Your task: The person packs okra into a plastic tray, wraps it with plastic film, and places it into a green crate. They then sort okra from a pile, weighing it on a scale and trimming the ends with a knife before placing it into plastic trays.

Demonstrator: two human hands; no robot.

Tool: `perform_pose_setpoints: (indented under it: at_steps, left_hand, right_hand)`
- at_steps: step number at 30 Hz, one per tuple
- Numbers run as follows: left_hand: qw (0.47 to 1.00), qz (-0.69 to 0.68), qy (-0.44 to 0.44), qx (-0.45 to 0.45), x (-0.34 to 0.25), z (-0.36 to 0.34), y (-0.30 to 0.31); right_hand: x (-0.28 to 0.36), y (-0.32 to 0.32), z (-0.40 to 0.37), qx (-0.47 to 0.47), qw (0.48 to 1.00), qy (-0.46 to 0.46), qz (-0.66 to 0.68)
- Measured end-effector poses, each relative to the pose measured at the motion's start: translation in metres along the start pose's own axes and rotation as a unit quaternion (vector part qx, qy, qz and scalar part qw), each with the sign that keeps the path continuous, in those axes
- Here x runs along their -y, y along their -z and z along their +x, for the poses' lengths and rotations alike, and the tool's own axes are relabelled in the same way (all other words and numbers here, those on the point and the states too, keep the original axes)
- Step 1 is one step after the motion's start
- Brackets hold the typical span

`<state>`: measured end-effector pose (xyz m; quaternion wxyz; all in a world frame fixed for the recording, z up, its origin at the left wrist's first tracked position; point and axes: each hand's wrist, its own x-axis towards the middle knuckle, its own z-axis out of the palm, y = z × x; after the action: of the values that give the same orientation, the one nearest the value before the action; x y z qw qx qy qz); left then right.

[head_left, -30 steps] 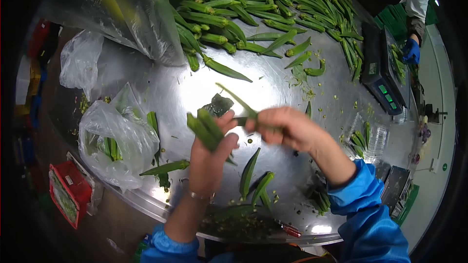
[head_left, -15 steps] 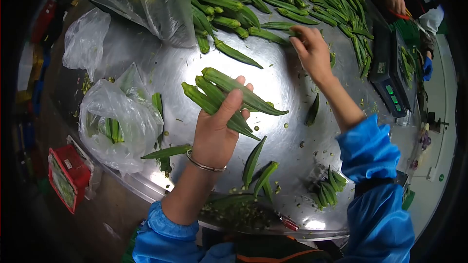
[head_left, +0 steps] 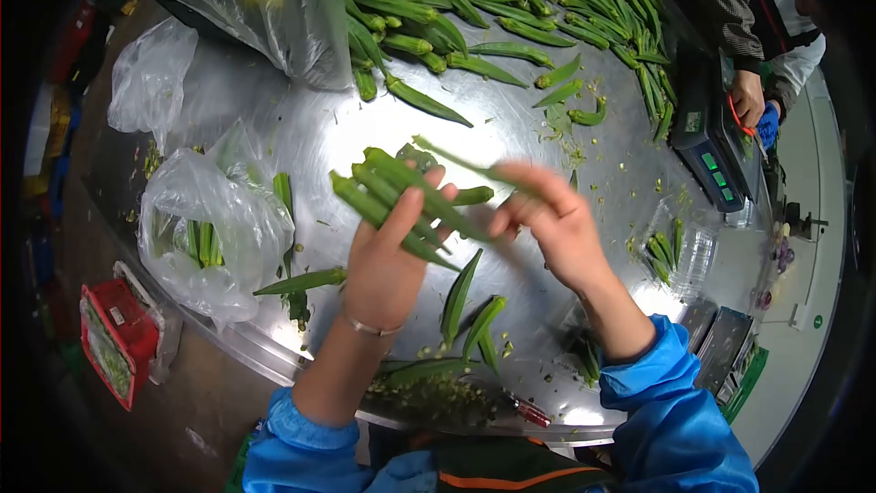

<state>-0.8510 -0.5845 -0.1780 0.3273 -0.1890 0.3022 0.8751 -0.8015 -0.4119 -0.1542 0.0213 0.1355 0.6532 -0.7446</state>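
My left hand is wrapped round several green okra pods, their stem ends pointing up and left. Close beside it, my right hand pinches a single slim okra pod, smeared by motion, which reaches across above the bunch. A short okra end shows between the hands; what it belongs to is partly hidden. Below them, loose okra pods lie on the metal table among cut scraps.
A large okra pile covers the back. Plastic bags lie left, one containing okra. A digital scale stands right, a clear tray below it. A red-handled tool lies at the front edge. Another person's hand holds orange-handled scissors.
My right hand has come from near the pile down toward my left hand, bringing an okra pod. The left hand keeps its bunch, slightly lower. The other person has shifted beside the scale.
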Motion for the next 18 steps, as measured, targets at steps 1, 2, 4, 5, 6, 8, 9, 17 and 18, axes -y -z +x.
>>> perform_pose_setpoints:
  at_steps: [1, 2, 4, 5, 6, 8, 9, 17, 18]
  left_hand:
    - [1.000, 0.000, 0.000, 0.003, -0.005, -0.007, 0.006]
    - [0.987, 0.155, -0.026, -0.026, -0.012, -0.015, 0.013]
    - [0.926, 0.361, -0.075, -0.084, -0.022, -0.028, 0.029]
    - [0.898, 0.415, -0.098, -0.114, -0.025, -0.034, 0.037]
    - [0.898, 0.415, -0.098, -0.110, -0.028, -0.038, 0.045]
    - [0.771, 0.588, -0.231, -0.082, -0.030, -0.045, 0.056]
    - [0.770, 0.588, -0.232, -0.081, -0.028, -0.049, 0.057]
    - [0.897, 0.414, -0.142, -0.062, -0.017, -0.052, 0.037]
    - [0.917, 0.377, -0.117, -0.055, -0.017, -0.050, 0.033]
  right_hand:
    - [0.001, 0.000, -0.001, 0.084, 0.988, 0.017, -0.128]
    - [-0.001, 0.000, 0.002, 0.052, 0.984, 0.013, -0.171]
    - [-0.013, 0.025, 0.027, -0.009, 0.968, -0.011, -0.252]
    - [-0.020, 0.042, 0.045, -0.067, 0.941, -0.037, -0.329]
    - [-0.029, 0.058, 0.064, -0.120, 0.918, 0.024, -0.378]
    - [-0.039, 0.093, 0.105, -0.174, 0.847, 0.142, -0.482]
    - [-0.039, 0.108, 0.121, -0.178, 0.801, 0.197, -0.536]
    - [0.016, 0.130, 0.132, 0.007, 0.803, 0.030, -0.595]
    - [0.032, 0.112, 0.115, 0.072, 0.896, -0.034, -0.438]
